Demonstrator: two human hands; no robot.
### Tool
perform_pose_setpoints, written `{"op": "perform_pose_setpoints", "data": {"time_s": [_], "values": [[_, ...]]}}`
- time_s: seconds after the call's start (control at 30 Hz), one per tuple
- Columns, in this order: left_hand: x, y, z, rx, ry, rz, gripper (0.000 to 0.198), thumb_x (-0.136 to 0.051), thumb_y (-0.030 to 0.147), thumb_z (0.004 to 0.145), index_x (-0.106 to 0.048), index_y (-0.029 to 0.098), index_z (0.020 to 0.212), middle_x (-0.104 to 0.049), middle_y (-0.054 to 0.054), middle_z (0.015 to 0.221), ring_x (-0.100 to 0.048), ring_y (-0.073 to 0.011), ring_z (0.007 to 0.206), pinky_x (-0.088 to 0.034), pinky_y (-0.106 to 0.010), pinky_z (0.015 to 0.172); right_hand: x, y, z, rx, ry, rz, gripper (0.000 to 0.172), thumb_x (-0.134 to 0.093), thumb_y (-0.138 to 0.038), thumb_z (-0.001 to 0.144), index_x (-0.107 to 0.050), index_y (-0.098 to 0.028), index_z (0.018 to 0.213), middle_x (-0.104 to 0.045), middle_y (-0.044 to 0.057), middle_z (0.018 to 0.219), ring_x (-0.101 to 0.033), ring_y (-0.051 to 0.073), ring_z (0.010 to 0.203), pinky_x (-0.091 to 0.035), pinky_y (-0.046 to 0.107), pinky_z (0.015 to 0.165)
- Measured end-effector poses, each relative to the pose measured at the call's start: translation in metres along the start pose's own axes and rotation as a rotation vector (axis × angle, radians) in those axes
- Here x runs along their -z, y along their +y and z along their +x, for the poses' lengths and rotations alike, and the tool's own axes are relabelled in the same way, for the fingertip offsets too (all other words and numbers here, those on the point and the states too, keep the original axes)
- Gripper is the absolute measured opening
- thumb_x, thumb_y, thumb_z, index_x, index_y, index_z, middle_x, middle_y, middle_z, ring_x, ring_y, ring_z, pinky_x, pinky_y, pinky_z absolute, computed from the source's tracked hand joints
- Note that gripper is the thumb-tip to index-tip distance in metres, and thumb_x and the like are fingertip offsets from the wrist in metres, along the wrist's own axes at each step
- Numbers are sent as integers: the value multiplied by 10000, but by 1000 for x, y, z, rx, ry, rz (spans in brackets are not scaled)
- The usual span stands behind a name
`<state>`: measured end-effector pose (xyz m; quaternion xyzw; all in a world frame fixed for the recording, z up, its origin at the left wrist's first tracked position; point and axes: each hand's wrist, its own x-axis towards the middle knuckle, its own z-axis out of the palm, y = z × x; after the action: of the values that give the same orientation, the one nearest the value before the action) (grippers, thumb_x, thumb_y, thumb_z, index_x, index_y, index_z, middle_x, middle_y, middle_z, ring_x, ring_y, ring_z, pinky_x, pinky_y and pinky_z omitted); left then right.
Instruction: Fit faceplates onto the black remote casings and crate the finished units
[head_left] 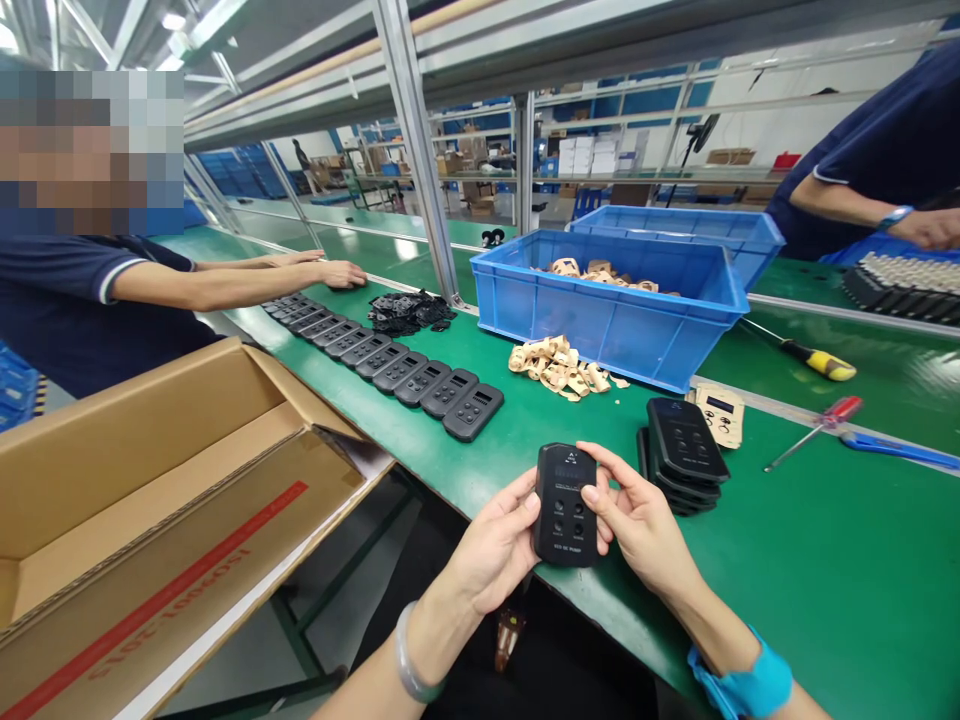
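**Two hands, one little black keypad**

Standing by the line, here's what I'm looking at. The person has a black keypad unit (566, 505) held up just off the near edge of the green bench (825, 560), face toward them. The left hand (491, 545) cups its left side with the thumb on the edge. The right hand (637, 520) pinches the right side, fingertips curled onto the front. My guess is it's gripped by the sides so the buttons and little window stay uncovered.

Just beside the right hand sits a short stack of the same units (684, 450), close enough to grab. A tan sheet (721, 412) is touching it.

Further left, a neat row of units (390, 365) runs down the bench toward a co-worker's hand (341, 272), laid face up and edge to edge. A heap of tan scraps (559, 365) lies against the blue bin (607, 310), with more inside.

There's an open cardboard box (150, 480) at the left, and two screwdrivers, one yellow (814, 358) and one red (817, 425), lie off to the right.
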<state>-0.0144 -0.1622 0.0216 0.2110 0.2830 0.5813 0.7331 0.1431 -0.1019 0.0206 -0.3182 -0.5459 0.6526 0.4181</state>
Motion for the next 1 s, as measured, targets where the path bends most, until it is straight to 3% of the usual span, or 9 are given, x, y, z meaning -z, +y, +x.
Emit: {"op": "perform_pose_setpoints", "data": {"time_s": [0.2, 0.5, 0.73, 1.0], "values": [[-1, 2, 1, 70, 18, -43, 379, -510, 210, 920, -529, 151, 1294, -674, -141, 1056, -655, -187, 851, -527, -316, 755, 1, 1, 2, -9, 48, 98, 465, -673, -361, 820, -537, -271, 1255, -376, -72, 704, -419, 35, 403, -470, 182, 363], [-11, 4, 0, 15, 25, -9, 418, -533, 195, 906, -507, 151, 1321, -658, -138, 1108, -640, -215, 953, -498, -325, 836, 2, -2, 0, 11, 44, -22, 489, -669, -349, 823, -524, -245, 1279, -406, -74, 673, -461, 47, 401, -468, 190, 385], [-10, 3, -3, 1, 70, 27, 426, -572, 212, 886, -531, 151, 1305, -672, -132, 1084, -650, -195, 901, -496, -287, 794, 1, 0, 0, 5, 36, -87, 523, -672, -361, 811, -521, -228, 1294, -400, -65, 709, -479, 53, 397, -454, 208, 382], [-15, -1, -4, -111, 17, 186, 447, -641, 234, 853, -554, 228, 1292, -576, -93, 1291, -513, -252, 1193, -429, -335, 981, 2, 1, 0, 21, 74, -117, 524, -675, -375, 807, -534, -234, 1292, -386, -61, 731, -482, 49, 391, -441, 205, 363]]}}
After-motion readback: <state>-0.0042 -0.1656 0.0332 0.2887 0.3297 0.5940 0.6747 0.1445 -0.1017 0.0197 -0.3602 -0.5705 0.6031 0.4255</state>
